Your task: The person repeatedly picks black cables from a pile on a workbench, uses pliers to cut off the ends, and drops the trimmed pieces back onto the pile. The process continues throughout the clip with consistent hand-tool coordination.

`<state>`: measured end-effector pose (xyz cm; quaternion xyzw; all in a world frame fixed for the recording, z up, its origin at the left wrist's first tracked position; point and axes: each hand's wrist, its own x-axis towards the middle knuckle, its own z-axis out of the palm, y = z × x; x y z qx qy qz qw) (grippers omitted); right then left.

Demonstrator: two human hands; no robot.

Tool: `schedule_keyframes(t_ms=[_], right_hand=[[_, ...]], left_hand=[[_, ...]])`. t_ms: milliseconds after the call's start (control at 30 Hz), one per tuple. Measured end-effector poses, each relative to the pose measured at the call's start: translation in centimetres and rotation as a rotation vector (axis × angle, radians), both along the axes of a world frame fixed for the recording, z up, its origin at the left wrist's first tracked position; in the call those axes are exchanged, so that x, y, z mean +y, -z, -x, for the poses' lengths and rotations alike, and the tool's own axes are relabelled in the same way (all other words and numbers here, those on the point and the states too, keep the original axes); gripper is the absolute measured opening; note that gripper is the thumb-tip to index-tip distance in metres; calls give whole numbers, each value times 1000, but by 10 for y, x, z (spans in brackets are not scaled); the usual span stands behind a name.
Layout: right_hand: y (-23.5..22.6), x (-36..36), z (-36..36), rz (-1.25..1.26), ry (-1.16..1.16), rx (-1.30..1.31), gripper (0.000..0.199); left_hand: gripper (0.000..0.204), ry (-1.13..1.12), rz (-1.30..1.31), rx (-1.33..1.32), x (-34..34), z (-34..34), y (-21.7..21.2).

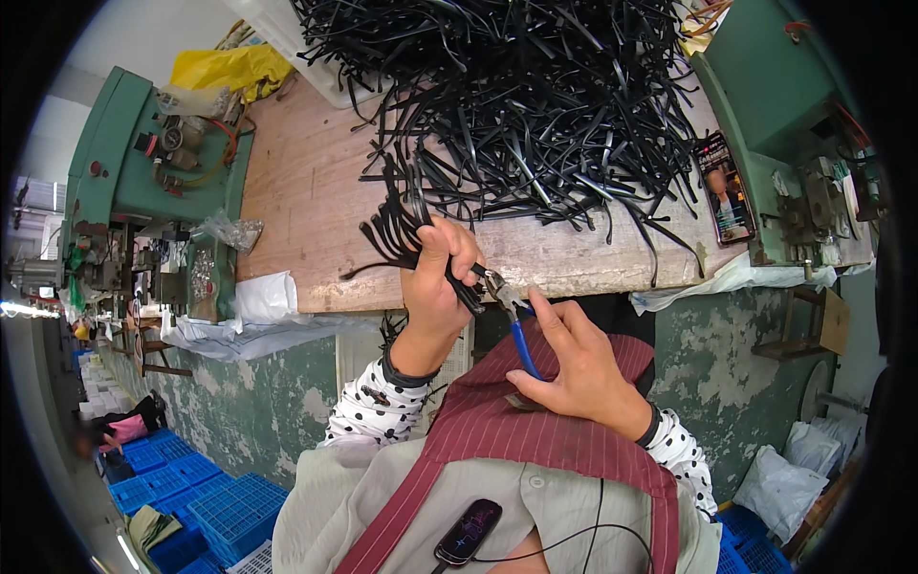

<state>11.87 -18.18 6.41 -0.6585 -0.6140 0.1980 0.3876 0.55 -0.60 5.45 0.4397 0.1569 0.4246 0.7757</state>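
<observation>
While left hand (436,287) clutches black strips (404,241), right hand (581,368) holds pliers (519,339)

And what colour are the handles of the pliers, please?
The handles are blue, where visible; the head view shows this best.

Left fingers (466,253) curl while right fingers (548,321) extend.

No legible text, small lettering (712,153) on phone screen (725,199) (blurred), faint glowing marks (472,524) on black device (467,541)
</observation>
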Motion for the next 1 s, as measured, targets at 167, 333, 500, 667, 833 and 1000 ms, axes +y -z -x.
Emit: schedule_keyframes(t_ms=[167,333,500,667,833,1000], right_hand=[[2,-4,-3,5,-40,69,93],[-10,-4,-15,0,-101,92,94],[-16,-2,-16,-102,-25,-274,91],[-15,-3,-15,-67,-58,-287,89],[0,-6,-12,-83,-42,-188,90],[13,-2,2,-85,115,-254,89]], left_hand=[[45,264,178,-63,18,2,0],[48,498,244,-201,24,3,4],[48,673,200,-241,33,4,10],[48,736,221,-277,34,6,18],[48,510,190,-269,23,7,19],[39,-88,-7,4,2,10,17]])
